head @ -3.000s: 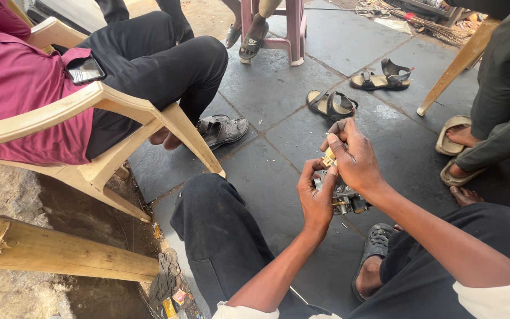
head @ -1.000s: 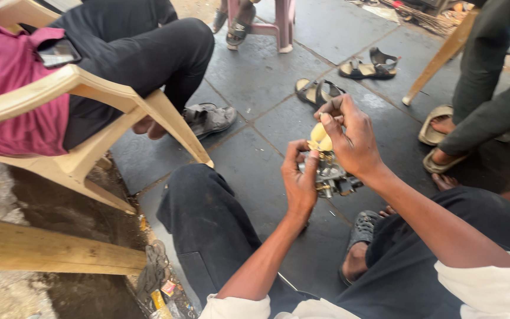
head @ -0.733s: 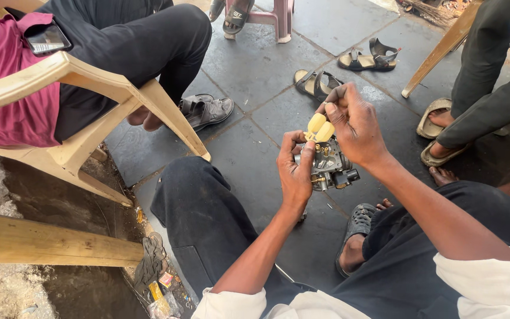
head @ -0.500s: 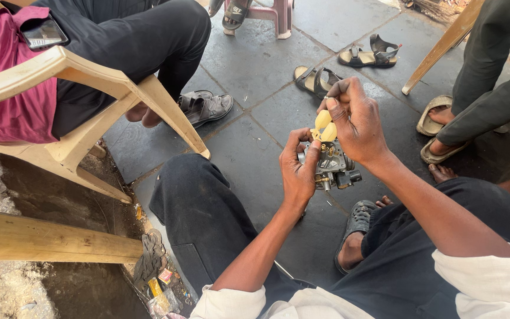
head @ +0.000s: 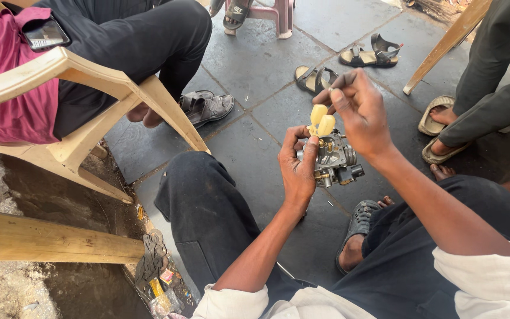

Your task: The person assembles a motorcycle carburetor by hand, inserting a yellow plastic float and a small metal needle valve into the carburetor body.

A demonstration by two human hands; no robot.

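1. Carburettor [head: 334,158] work is mid-step: the left hand [head: 298,171] has its grip closed around the metal body, held above the tiled floor [head: 255,77] between the knees.
2. The right hand [head: 358,109] pinches something small, too tiny to identify, above the 2 yellow floats [head: 321,120].
3. Next move likely calls for fine, steady placement at the float hinge.
4. Compared with 3 seconds ago, the right hand sits higher and the floats are exposed.

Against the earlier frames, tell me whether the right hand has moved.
Cannot tell: the camera shifted, yet the right hand keeps its place just above the carburetor.
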